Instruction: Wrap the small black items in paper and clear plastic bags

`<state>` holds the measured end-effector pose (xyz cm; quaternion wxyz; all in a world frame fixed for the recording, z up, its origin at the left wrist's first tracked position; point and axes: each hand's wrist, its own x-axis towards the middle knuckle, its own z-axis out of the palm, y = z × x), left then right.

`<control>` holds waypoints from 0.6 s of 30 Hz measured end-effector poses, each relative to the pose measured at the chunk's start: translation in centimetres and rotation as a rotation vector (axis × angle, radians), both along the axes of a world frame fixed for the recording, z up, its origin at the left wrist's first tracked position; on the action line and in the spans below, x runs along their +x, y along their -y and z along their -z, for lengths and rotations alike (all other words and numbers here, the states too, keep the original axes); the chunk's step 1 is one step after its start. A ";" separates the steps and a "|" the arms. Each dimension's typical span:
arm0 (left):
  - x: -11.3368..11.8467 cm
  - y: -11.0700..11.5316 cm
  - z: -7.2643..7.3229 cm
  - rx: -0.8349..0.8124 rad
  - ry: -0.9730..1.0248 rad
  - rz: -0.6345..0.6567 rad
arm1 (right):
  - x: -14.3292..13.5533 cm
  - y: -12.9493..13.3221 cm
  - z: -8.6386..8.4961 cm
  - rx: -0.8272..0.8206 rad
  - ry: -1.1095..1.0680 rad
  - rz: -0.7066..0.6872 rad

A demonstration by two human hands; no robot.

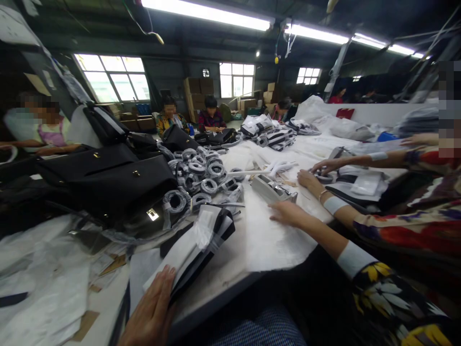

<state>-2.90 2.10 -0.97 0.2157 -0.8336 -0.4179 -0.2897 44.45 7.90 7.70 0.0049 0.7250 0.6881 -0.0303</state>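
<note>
Over ten coils [197,173] lie near one tape dispenser [271,189].

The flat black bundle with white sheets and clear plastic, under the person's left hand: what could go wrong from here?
The flat black bundle with white sheets and clear plastic lies near the white table's front edge; a careless push by the left hand might send it off. Its far end is close to the heap of plastic-wrapped grey coils, so it could snag them. The right hand is near a co-worker's hand; they might bump.
</note>
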 end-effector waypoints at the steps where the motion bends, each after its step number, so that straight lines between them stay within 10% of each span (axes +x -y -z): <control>1: 0.1 0.0 0.0 0.006 0.003 0.002 | 0.0 0.5 -0.2 0.001 0.015 0.018; 7: 0.4 0.2 -0.5 0.012 0.029 0.001 | -1.7 1.6 -2.4 0.144 0.093 0.087; 13: 0.7 0.9 -2.0 -0.007 0.133 -0.127 | -8.5 3.0 -3.0 0.210 -0.020 -0.127; 18: 0.6 1.1 -3.4 -0.022 0.233 -0.254 | -16.3 4.4 0.9 0.138 -0.757 -0.317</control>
